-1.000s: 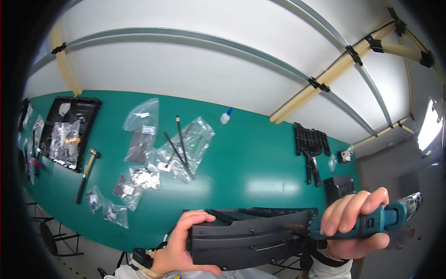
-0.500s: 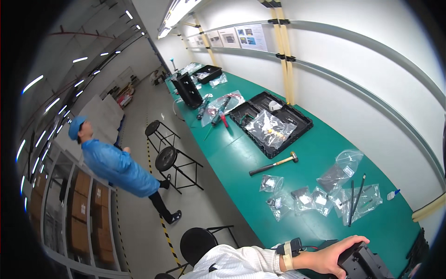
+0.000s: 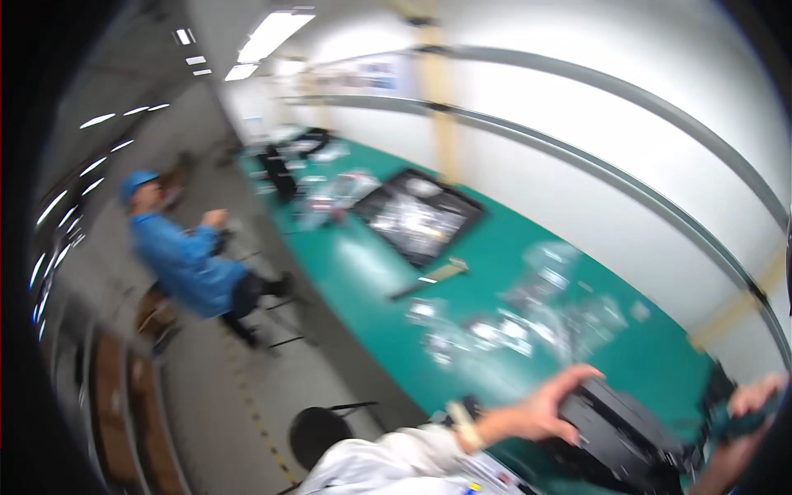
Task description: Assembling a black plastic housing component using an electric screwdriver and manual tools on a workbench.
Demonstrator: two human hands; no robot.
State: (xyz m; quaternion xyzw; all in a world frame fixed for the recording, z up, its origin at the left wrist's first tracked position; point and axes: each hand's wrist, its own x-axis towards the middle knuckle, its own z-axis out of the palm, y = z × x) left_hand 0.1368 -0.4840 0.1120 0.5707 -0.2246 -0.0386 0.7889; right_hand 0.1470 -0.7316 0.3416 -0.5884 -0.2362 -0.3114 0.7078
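Note:
My left hand (image 3: pixel 544 412) grips the near-left end of a black box-shaped device (image 3: pixel 623 433), its thumb and fingers spread around the casing. The device rests at the near end of the green bench, and its lower part runs out of sight. Toward the right rim my right hand (image 3: pixel 757 398) is wrapped around a dark teal object (image 3: pixel 742 422). Motion blur and the picture's edge hide what kind of object it is. A dark bundle (image 3: pixel 716 392) lies between the device and this hand.
Beyond my left hand, several clear bags (image 3: pixel 495 330) of parts lie on the green bench (image 3: pixel 355 285). Farther off are a hammer (image 3: pixel 433 278) and a black tray (image 3: pixel 417 219). A person in blue (image 3: pixel 186 256) is left of the bench; a black stool (image 3: pixel 320 437) stands nearby.
The view has swung right and blurred, so the bench things sit farther left. More of the black device shows, and my right hand has come into sight with the teal object. The person's arms are raised.

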